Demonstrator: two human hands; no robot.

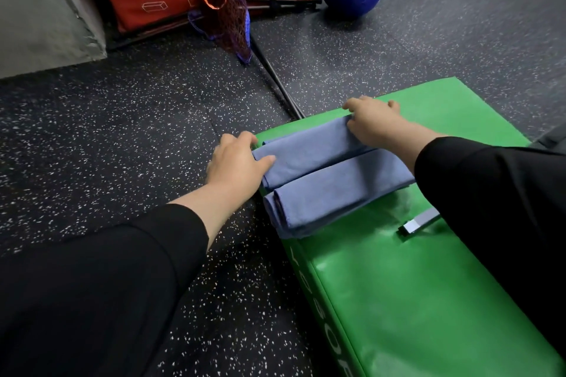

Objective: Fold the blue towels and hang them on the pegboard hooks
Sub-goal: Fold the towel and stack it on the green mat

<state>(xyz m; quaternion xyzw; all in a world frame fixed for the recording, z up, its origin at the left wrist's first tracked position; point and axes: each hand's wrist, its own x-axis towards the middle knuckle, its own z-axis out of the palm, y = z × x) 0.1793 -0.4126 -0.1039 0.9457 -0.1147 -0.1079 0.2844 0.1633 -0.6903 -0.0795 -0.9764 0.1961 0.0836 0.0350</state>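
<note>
Two folded blue towels lie side by side on the green pad (428, 285), toward its ten o'clock corner. The left hand (237, 162) grips the left end of the far towel (309, 150), thumb on top and fingers curled round its edge. The right hand (372, 122) pinches that towel's far right corner at one o'clock, fingers bent over the fold. The near towel (337, 193) lies untouched toward six o'clock.

Speckled black rubber floor (122, 138); grey concrete wall (39, 9) at upper left.
</note>
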